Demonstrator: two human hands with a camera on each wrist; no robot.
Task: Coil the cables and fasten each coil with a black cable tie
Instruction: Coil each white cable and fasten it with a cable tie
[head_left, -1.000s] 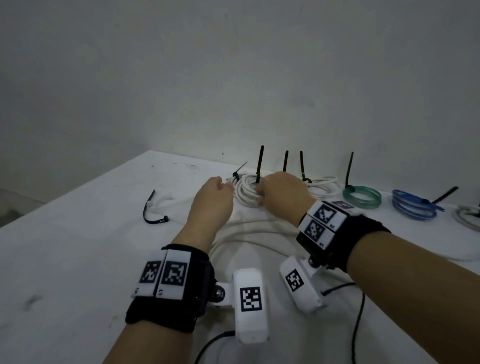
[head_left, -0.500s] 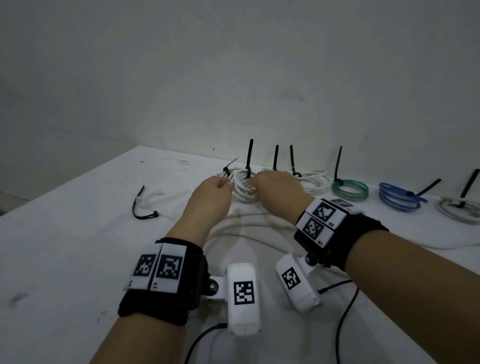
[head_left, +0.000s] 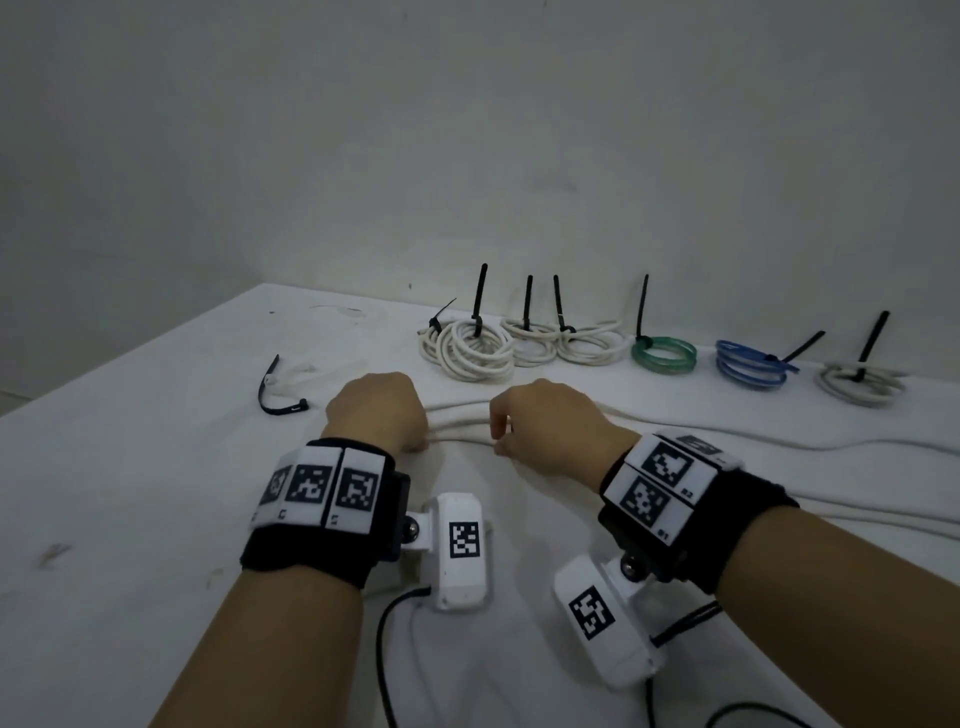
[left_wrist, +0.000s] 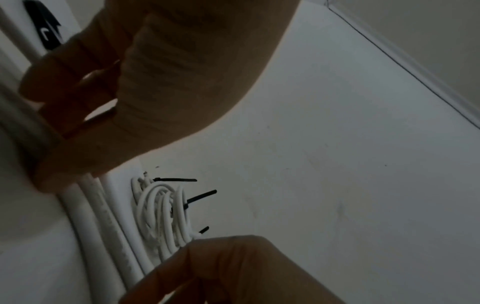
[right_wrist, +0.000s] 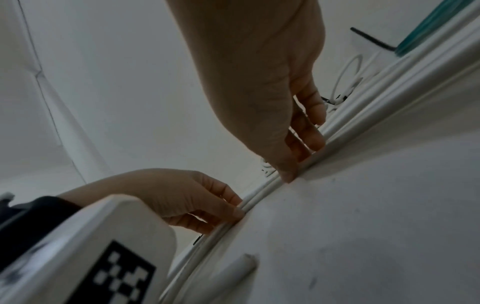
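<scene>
Both hands are working on the loose white cable (head_left: 460, 423), which is lying in several parallel runs across the middle of the surface (head_left: 130, 519) and trailing off toward its right edge. The left hand (head_left: 376, 410) is curling its fingers (right_wrist: 226, 197) over the runs and pinching them against the thumb; the right hand (head_left: 550, 423) is pinching the same runs a short way to the right, fingertips (right_wrist: 315, 142) on the far side and thumb on the near side. Holding the cable at two separated points is judged to be keeping the strands together so a loop can be formed between the hands.

This cable is not yet coiled or tied. A spare black cable tie (head_left: 278, 392) is lying bent, just beside the left hand toward the left edge, within reach for fastening.

Along the far edge, finished coils are standing in a row, each with a black tie tail sticking up: a cluster of white coils (head_left: 475, 351) directly beyond the hands, then a green coil (head_left: 664, 355), a blue coil (head_left: 750, 364) and a grey coil (head_left: 860, 387) toward the far right corner. Their placement against the far edge is judged to be leaving the middle of the surface free for coiling.

The next move is likely to be gathering the runs into a round loop while keeping the strands from slipping apart.
</scene>
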